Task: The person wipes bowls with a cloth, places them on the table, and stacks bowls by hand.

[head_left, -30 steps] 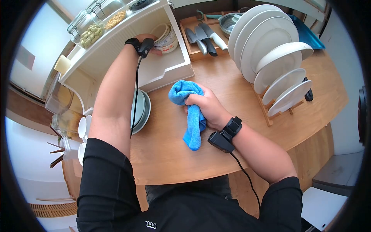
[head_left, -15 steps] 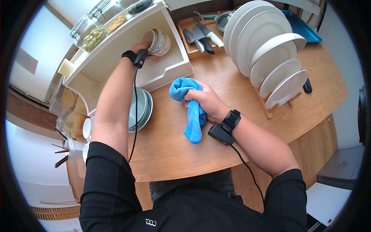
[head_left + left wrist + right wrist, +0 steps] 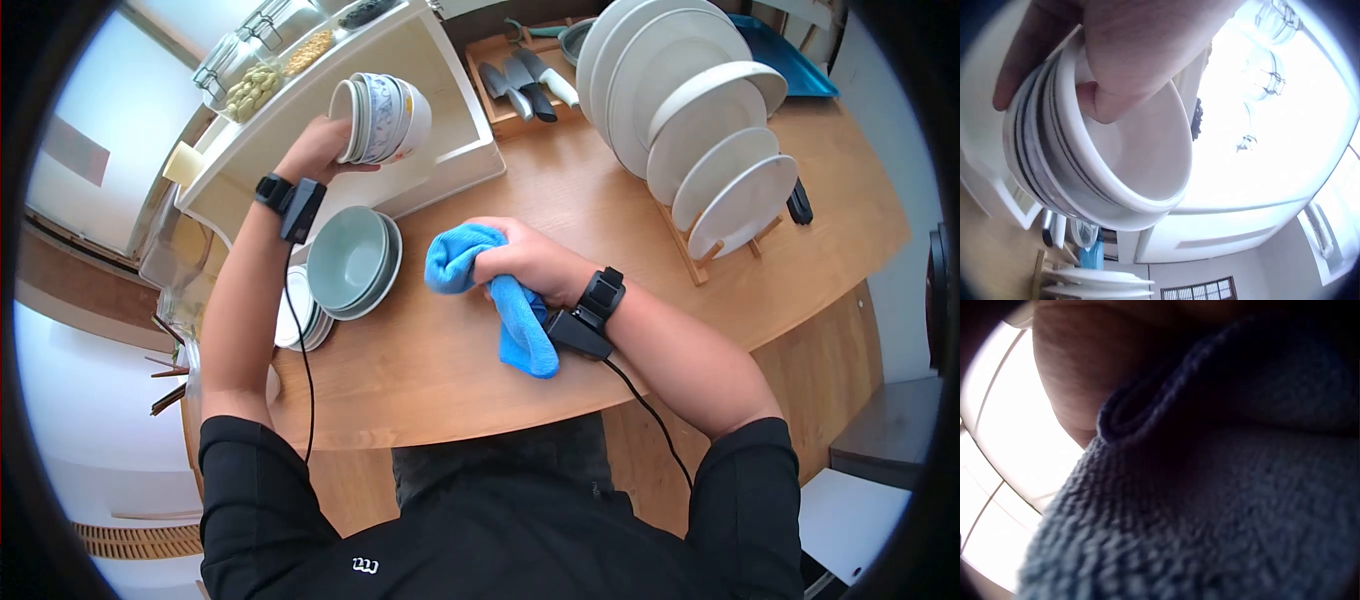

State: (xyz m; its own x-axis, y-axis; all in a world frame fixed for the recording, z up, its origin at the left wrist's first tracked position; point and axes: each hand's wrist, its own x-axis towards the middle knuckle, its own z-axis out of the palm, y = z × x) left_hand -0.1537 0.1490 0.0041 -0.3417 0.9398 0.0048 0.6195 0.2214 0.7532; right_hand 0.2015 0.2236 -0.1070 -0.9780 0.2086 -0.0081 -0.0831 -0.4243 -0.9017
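Observation:
My left hand [image 3: 318, 150] grips a nested stack of patterned white bowls [image 3: 385, 118], tilted on its side in front of the white shelf unit. In the left wrist view the thumb hooks inside the front bowl [image 3: 1147, 144] while the fingers lie around the outside of the stack. My right hand [image 3: 530, 262] clutches a bunched blue cloth [image 3: 522, 325] over the wooden table, one end hanging down. Cloth [image 3: 1197, 512] fills most of the right wrist view. Between the arms sit nested grey-green bowls [image 3: 348, 258], with small white plates [image 3: 292, 312] beside them.
A wooden rack holds several upright white plates [image 3: 670, 90] at the right. Knives [image 3: 530, 85] lie in a wooden tray at the back, with a blue tray [image 3: 785, 60] beyond the plates. Glass jars [image 3: 250, 92] top the white shelf unit [image 3: 455, 130]. A cable hangs from each wrist.
My left hand has lifted the bowl stack out of the shelf unit and drawn it back toward me. The right hand still holds the cloth, whose hanging end has swung to the right.

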